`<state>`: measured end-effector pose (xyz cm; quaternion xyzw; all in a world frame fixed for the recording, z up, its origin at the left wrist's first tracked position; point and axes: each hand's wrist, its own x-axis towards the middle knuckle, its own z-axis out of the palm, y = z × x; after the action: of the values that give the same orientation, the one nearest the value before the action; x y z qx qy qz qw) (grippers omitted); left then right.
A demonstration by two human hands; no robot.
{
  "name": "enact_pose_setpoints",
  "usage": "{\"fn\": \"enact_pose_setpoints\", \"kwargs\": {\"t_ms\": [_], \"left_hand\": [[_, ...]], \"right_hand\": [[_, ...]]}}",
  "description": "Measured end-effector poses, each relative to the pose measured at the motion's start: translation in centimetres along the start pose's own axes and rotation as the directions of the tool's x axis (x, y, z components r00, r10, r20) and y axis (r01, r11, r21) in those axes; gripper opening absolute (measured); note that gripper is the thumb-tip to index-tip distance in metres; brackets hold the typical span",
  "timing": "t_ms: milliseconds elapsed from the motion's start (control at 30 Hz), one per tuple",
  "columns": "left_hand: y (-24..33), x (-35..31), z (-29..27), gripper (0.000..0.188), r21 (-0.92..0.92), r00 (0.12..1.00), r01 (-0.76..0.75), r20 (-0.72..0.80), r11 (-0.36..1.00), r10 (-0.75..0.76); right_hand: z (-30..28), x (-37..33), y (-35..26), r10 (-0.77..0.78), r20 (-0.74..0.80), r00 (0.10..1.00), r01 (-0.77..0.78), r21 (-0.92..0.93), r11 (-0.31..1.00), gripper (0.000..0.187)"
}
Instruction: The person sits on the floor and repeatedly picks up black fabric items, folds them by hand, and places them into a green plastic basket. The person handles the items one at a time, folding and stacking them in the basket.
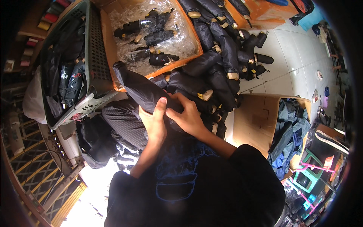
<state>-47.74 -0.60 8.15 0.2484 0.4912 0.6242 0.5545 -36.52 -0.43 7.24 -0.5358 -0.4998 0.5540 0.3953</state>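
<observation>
While held, umbrella (139,89) apparently near carton edge (188,59)

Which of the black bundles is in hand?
The long bundle between the left hand and right hand, tip toward upper left; others lie in the pile or plastic-lined box.

There's print over on the left, white lettering (64,77) on one black bundle (65,86) and red-and-white lettering (78,75) on its neighbour (74,90) in the grey-green basket (97,56), while a yellow-edged tag (205,95) on the pile shows marks too small to read.
</observation>
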Motion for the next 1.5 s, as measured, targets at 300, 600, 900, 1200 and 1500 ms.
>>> {"fn": "enact_pose_setpoints", "kwargs": {"t_ms": [300,600,900,1200,1500], "left_hand": [[1.1,1.3,-0.8,0.053,-0.002,0.99,-0.11,0.091,0.994,0.11],[3.2,2.3,0.3,0.057,0.02,0.983,-0.182,0.024,0.983,0.181],[0.8,1.1,1.0,0.047,-0.035,0.989,-0.071,0.127,0.997,0.075],[1.2,2.8,-1.8,0.074,-0.206,0.998,-0.027,0.042,0.978,0.036],[3.5,3.8,-1.5,0.058,-0.191,0.982,-0.115,0.126,0.975,0.141]], "right_hand": [[-0.8,0.5,-0.8,-0.006,0.204,0.979,-0.008,0.067,0.998,0.055],[-0.6,1.0,-1.6,-0.182,0.065,0.981,0.186,-0.061,0.981,0.052],[0.1,1.1,-1.8,-0.259,-0.076,0.963,0.262,0.03,0.965,0.071],[0.7,0.7,-1.3,-0.503,-0.015,0.864,0.49,-0.204,0.847,0.065],[1.0,-0.2,-1.6,-0.126,0.061,0.99,0.064,0.602,0.796,0.054]]}}
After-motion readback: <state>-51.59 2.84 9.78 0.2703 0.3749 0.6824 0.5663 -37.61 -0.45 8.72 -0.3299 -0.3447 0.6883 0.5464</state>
